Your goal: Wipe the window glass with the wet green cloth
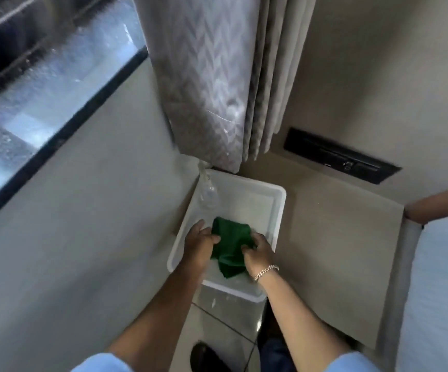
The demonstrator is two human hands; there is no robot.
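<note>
Right now both hands are down in the white tub (pixel 276 208), the left hand (pixel 200 244) and right hand (pixel 259 253) each closed on a side of the bunched green cloth (pixel 229 247). Its long axis runs toward the camera, loose corner trailing nearest. Window glass (pixel 38 84) sits upper left.

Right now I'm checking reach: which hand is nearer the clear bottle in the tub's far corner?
Left. The left hand grips the green cloth just below the clear bottle; the right hand sits farther to the bottle's right.
</note>
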